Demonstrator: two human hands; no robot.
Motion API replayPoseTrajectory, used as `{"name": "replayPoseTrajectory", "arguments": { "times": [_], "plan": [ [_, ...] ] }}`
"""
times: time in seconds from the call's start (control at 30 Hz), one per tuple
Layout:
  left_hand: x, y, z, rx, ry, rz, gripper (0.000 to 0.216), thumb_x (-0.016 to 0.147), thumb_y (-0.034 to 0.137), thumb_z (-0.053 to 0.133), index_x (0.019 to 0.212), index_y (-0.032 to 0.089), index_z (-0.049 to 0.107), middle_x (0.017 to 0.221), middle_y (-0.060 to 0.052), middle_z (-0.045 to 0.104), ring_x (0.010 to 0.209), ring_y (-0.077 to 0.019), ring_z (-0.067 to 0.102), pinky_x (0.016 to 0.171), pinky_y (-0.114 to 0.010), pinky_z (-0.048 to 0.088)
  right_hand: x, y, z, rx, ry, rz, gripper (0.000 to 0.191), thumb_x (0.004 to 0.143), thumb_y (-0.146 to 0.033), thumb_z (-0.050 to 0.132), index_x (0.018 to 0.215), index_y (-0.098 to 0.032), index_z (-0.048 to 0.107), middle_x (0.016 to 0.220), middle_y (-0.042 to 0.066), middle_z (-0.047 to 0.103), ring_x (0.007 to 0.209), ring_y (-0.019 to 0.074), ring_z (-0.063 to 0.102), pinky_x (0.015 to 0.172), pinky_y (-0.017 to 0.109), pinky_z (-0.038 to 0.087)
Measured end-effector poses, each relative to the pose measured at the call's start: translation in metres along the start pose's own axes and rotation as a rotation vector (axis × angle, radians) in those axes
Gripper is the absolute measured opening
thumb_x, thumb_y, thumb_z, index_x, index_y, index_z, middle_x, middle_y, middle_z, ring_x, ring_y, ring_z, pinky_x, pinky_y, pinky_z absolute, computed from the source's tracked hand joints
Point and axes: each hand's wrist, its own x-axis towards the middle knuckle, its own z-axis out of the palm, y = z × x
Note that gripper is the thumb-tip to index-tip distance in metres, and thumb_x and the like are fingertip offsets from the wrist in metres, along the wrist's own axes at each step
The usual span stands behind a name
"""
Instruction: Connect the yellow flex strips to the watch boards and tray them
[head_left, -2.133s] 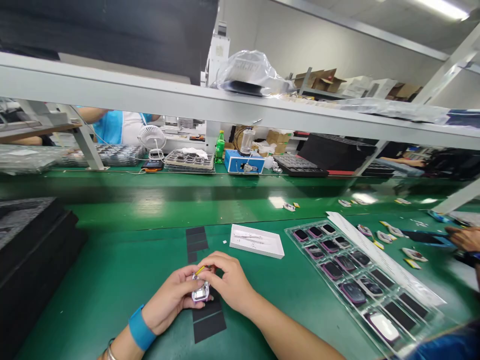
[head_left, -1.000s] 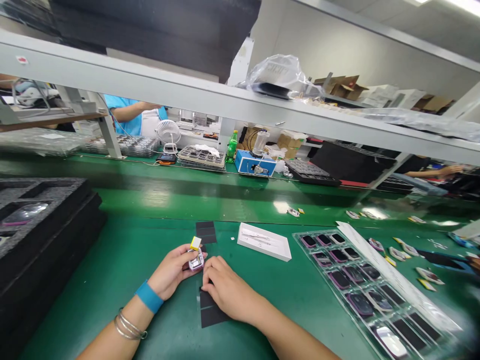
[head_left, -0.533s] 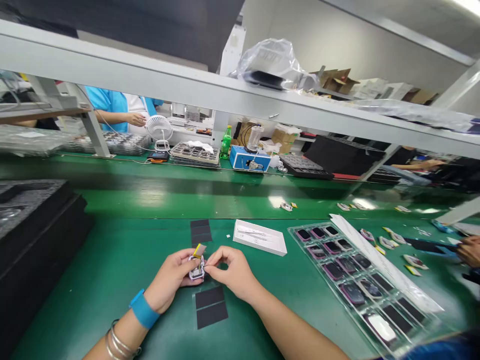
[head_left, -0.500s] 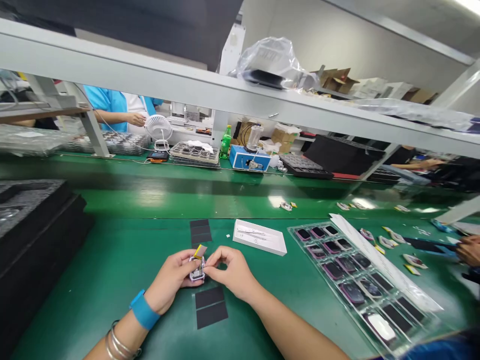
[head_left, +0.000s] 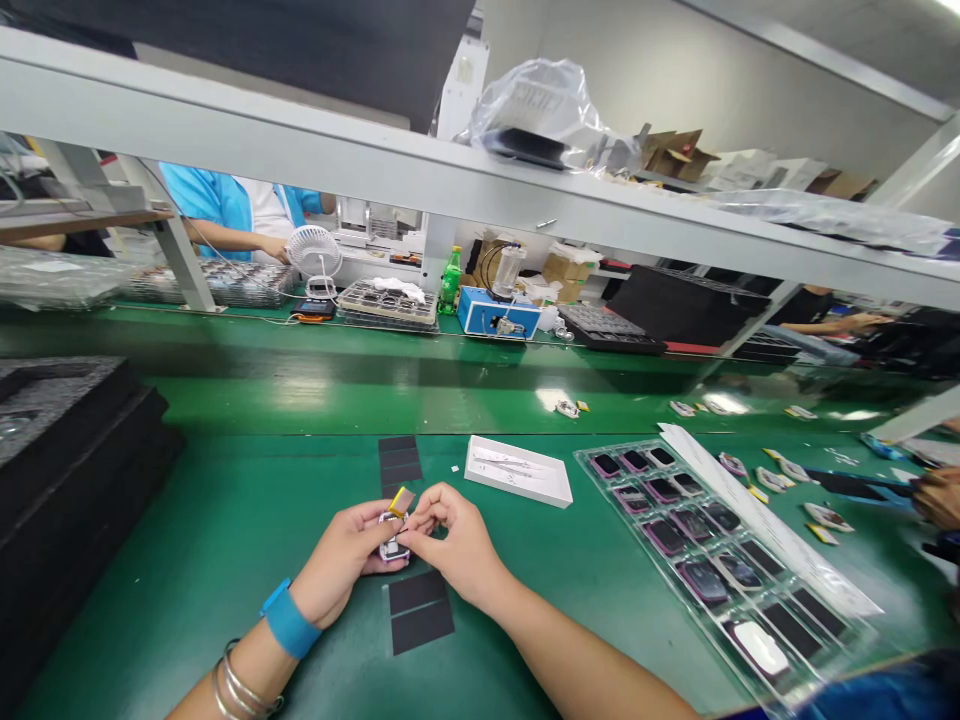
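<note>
My left hand (head_left: 341, 548) cradles a small silver-and-clear device (head_left: 393, 548) in its fingers. A small flat yellow-edged tab (head_left: 401, 501) stands up from the device's top. My right hand (head_left: 454, 535) is pinched at the device and the base of the tab, with its fingertips touching them. Much of the device is hidden by my fingers. Two dark strips lie on the green mat, one (head_left: 400, 465) beyond my hands and one (head_left: 421, 613) just below them.
A white tray (head_left: 517, 472) holding tweezers sits beyond my right hand. To the right lies a clear blister tray (head_left: 720, 560) of dark-and-purple parts. A black foam case (head_left: 67, 480) stands at the left. A co-worker's hand (head_left: 937, 498) works at the far right.
My right hand has closed in on the device and yellow tab, its fingers now at the tab's base. The view has shifted slightly.
</note>
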Motion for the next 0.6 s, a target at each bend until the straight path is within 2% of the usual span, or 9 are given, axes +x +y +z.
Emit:
{"name": "replayPoseTrajectory", "arguments": {
  "times": [0.27,0.37,0.43,0.5,0.6],
  "plan": [
    [0.002,-0.002,-0.001,-0.032,0.006,0.011,0.035,0.061,0.032,0.076,0.090,0.014,0.069,0.078,-0.007,0.069,0.068,-0.0153,0.060,0.064,-0.028,0.053,-0.003,-0.002,0.005,-0.183,0.051,-0.092,0.013,0.068,-0.014,0.062,0.073,-0.019,0.051,0.071,-0.002,0.063,0.064,0.0116,0.057,0.063,0.023,0.047],
    [0.001,-0.003,-0.001,-0.047,0.004,0.028,0.031,0.063,0.031,0.074,0.089,0.015,0.069,0.078,-0.006,0.068,0.068,-0.0139,0.059,0.065,-0.027,0.053,-0.006,-0.002,0.006,-0.343,0.056,-0.191,0.009,0.072,-0.012,0.059,0.074,-0.019,0.055,0.070,-0.001,0.061,0.066,0.0121,0.056,0.065,0.024,0.046],
    [0.001,-0.004,-0.002,-0.055,0.012,0.040,0.031,0.064,0.031,0.074,0.091,0.015,0.069,0.079,-0.005,0.067,0.067,-0.0127,0.058,0.064,-0.026,0.053,-0.007,-0.002,0.005,-0.480,0.075,-0.290,0.009,0.072,-0.010,0.060,0.075,-0.019,0.057,0.075,0.001,0.060,0.074,0.0148,0.056,0.071,0.028,0.046],
    [0.002,-0.006,-0.003,-0.047,0.021,0.033,0.033,0.064,0.030,0.074,0.093,0.016,0.068,0.080,-0.005,0.066,0.066,-0.0123,0.057,0.062,-0.026,0.053,-0.006,-0.003,0.002,-0.561,0.110,-0.337,0.018,0.068,-0.010,0.064,0.083,-0.019,0.059,0.089,0.004,0.057,0.088,0.0187,0.053,0.081,0.033,0.043],
    [0.004,-0.006,-0.004,0.009,0.018,0.011,0.037,0.064,0.030,0.074,0.097,0.016,0.067,0.079,-0.005,0.067,0.066,-0.0139,0.059,0.058,-0.025,0.053,-0.001,-0.002,-0.005,-0.463,0.107,-0.222,0.036,0.064,-0.013,0.071,0.097,-0.020,0.058,0.103,0.006,0.053,0.094,0.0189,0.052,0.084,0.033,0.043]
  ]
}}
